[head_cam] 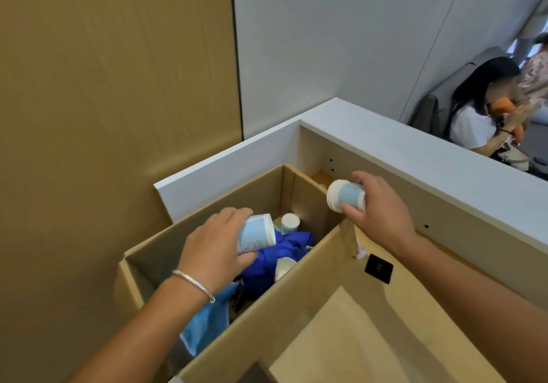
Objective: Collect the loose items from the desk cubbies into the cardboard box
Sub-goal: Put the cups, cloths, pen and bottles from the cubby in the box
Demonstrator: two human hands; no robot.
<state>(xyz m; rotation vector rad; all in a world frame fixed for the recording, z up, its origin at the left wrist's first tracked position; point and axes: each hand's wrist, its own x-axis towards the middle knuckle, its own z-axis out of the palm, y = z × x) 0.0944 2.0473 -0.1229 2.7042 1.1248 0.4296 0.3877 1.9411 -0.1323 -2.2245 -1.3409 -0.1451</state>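
A pale blue and white paper cup [257, 233] is clasped sideways by the left hand [218, 246] over the open brown cardboard box [308, 267]; a second, similar cup [346, 195] is gripped by the right hand [382, 207] beside it.

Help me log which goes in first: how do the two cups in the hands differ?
The left-hand cup is already over the cardboard box; the right-hand cup is beside the box, over the desk. The left-hand cup's top points up-right, the right-hand cup's left. Both are pale blue and white, lying sideways.
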